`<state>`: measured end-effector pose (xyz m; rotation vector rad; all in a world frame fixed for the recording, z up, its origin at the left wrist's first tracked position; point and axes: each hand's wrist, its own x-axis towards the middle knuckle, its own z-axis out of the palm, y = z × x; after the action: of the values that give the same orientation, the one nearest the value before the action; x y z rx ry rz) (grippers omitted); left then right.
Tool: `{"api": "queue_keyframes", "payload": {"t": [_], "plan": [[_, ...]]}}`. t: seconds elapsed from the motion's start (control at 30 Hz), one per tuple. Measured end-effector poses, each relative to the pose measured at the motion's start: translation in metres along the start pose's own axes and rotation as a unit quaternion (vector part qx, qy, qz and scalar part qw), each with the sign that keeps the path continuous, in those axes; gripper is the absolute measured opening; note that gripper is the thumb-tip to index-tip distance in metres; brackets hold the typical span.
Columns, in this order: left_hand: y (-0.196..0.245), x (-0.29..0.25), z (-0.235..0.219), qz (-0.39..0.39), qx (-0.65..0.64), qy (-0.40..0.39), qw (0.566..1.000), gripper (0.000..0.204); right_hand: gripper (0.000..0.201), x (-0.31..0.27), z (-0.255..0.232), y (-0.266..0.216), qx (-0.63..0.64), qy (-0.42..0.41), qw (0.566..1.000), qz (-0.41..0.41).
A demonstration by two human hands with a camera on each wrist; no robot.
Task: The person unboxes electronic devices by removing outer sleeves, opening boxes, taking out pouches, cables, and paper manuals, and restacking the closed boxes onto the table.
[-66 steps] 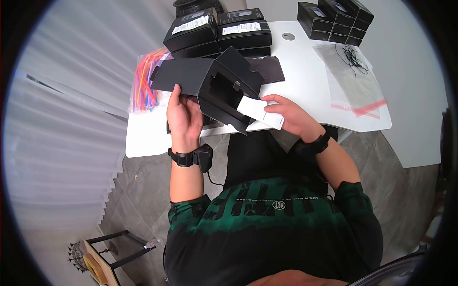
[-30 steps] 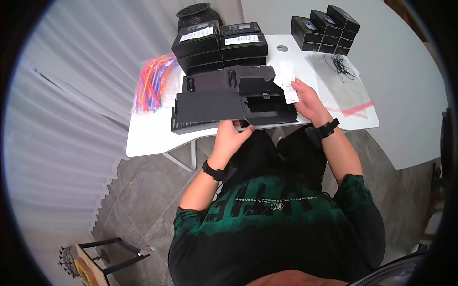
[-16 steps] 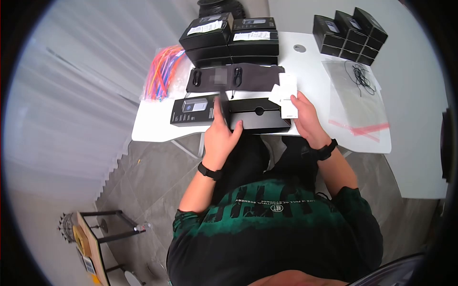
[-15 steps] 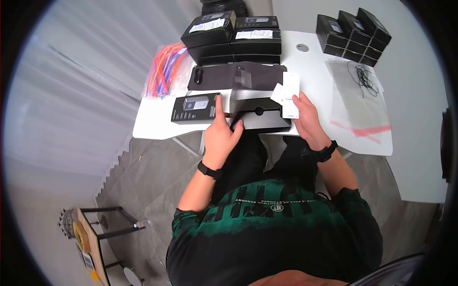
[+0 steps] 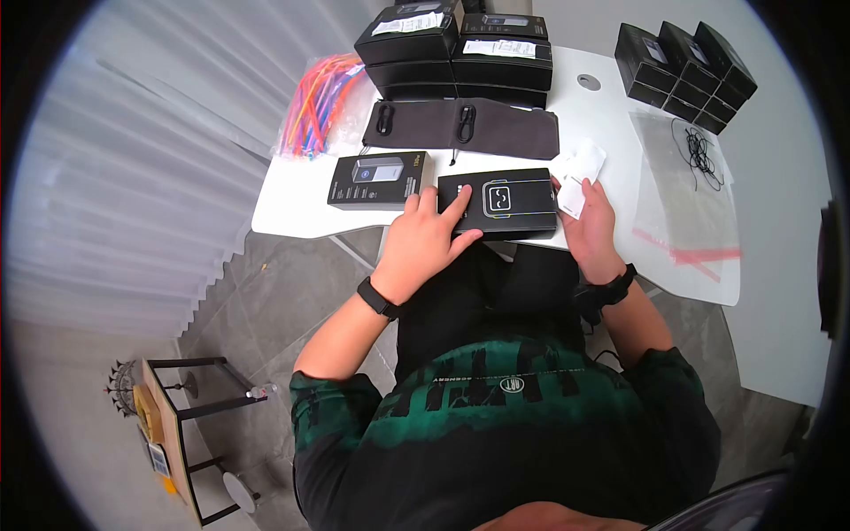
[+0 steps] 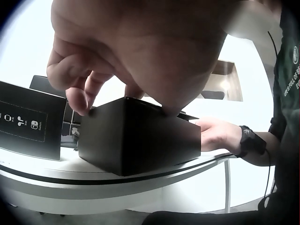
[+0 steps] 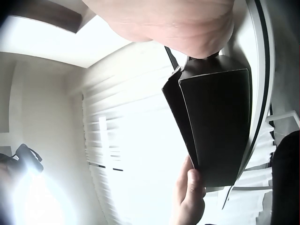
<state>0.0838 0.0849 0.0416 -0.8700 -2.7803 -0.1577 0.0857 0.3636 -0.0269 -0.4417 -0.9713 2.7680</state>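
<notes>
A black box [image 5: 521,205] with a pale face-like line drawing on its lid lies at the near table edge. My left hand [image 5: 421,242] rests on its left end, index finger extended on the lid and thumb by the near edge. In the left wrist view the fingers [image 6: 79,101] reach down over the box [image 6: 140,136]. Beside the right end, my right hand [image 5: 591,223] pinches white paper leaflets [image 5: 577,196] between thumb and fingers. The right wrist view shows the lid edge slightly raised from the box side [image 7: 218,126].
A second black box [image 5: 379,180] with a device picture lies left of the first. Behind is a dark grey pouch [image 5: 513,133] with black cables [image 5: 466,124]. Stacked boxes [image 5: 412,66], more boxes [image 5: 682,75], colourful straps [image 5: 319,106] and clear plastic bags [image 5: 677,203] surround these.
The box was tipped, then set on the table with its flap raised; the lid has since come down under my left hand. My right hand keeps the white leaflets.
</notes>
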Motion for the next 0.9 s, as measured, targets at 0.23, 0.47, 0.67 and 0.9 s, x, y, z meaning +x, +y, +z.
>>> {"api": "queue_keyframes", "payload": {"t": [0.23, 0.47, 0.67, 0.9], "plan": [[-0.015, 0.004, 0.006, 0.075, -0.011, 0.044, 0.996, 0.061, 0.037, -0.025, -0.009, -0.014, -0.066, -0.002, 0.995, -0.074], [-0.019, 0.003, 0.010, 0.018, -0.151, 0.034, 0.988, 0.060, 0.041, -0.055, 0.021, -0.015, -0.105, -0.014, 0.991, -0.081], [-0.024, 0.003, 0.011, 0.020, -0.172, 0.027, 0.985, 0.060, 0.040, -0.049, 0.010, -0.005, -0.177, -0.014, 0.978, -0.111], [-0.020, 0.000, 0.007, 0.026, -0.145, 0.030, 0.989, 0.058, 0.029, -0.045, -0.006, -0.005, -0.412, -0.063, 0.880, -0.229]]}}
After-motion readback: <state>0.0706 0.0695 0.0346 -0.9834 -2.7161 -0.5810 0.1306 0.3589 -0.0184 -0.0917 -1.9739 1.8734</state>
